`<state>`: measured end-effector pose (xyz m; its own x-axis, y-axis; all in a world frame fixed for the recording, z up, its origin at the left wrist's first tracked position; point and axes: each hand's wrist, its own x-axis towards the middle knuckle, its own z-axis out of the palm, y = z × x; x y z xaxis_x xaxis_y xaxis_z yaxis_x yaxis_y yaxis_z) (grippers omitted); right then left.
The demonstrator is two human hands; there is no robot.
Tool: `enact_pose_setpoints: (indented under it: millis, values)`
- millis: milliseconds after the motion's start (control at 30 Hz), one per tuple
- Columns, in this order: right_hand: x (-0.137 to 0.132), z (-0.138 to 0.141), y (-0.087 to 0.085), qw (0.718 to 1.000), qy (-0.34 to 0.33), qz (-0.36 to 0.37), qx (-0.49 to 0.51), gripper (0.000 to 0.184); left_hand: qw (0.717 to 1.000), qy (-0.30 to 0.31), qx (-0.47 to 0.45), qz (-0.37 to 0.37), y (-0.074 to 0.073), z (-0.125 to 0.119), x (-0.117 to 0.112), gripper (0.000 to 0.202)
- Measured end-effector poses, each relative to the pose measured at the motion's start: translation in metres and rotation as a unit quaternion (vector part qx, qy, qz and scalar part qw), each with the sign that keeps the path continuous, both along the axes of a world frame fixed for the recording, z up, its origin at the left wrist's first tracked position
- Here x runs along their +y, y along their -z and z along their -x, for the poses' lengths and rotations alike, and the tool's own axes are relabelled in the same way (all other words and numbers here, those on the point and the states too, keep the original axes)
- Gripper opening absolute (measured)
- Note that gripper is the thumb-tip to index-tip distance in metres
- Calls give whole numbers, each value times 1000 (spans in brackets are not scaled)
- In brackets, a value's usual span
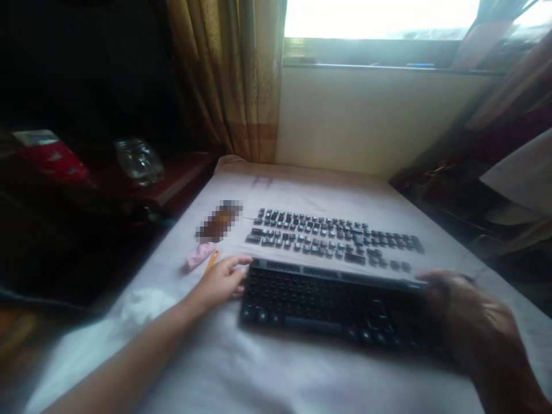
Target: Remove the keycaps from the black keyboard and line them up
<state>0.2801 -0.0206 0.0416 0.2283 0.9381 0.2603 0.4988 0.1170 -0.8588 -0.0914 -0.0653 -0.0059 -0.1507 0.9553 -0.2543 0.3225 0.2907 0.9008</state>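
A black keyboard with most of its keycaps off lies across the cloth-covered surface in front of me. My left hand pinches its upper left corner between thumb and fingers. At the opposite end, my right hand covers the keyboard's right edge. Its fingers are smeared by motion, so their grip does not show. Beyond the keyboard, loose black keycaps lie in several rows. An orange strip-like tool rests just past my left hand, beside a crumpled pink cloth.
A pixelated brown item lies left of the keycaps. White fabric is bunched near my left forearm. On a dark red table at left stand a clear glass jar and a red packet. A curtain hangs by the window.
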Motion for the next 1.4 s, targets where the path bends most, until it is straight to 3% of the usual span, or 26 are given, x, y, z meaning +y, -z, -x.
enact_pose_setpoints:
  millis: [67, 200, 333, 667, 833, 1033, 1200, 1400]
  values:
    - [-15, 24, -1, 995, -10, 61, 81, 33, 999, 13, -39, -7, 6, -15, -1, 36]
    - [-41, 70, 0, 967, -127, 160, 150, 33, 995, 47, -79, -42, 11, -33, -7, 32]
    - [-59, 99, 11, 946, -235, 172, 143, 26, 991, 64, -69, -98, 14, -32, -10, 28]
    - [-65, 124, 27, 942, -324, 49, -77, 9, 974, 107, 26, -200, 20, -29, -13, 30]
    - [-64, 125, 30, 915, -375, -9, -147, 7, 972, 120, 43, -200, 19, -28, -14, 32]
    - [-62, 132, 26, 894, -379, -128, -200, 7, 966, 126, 64, -218, 25, -29, -15, 34]
    - [-59, 139, 22, 873, -400, -157, -231, 10, 956, 155, 82, -234, 25, -23, -13, 35]
    - [-65, 138, 40, 901, -358, -161, -185, 9, 951, 260, 69, -154, 13, -11, -17, 57]
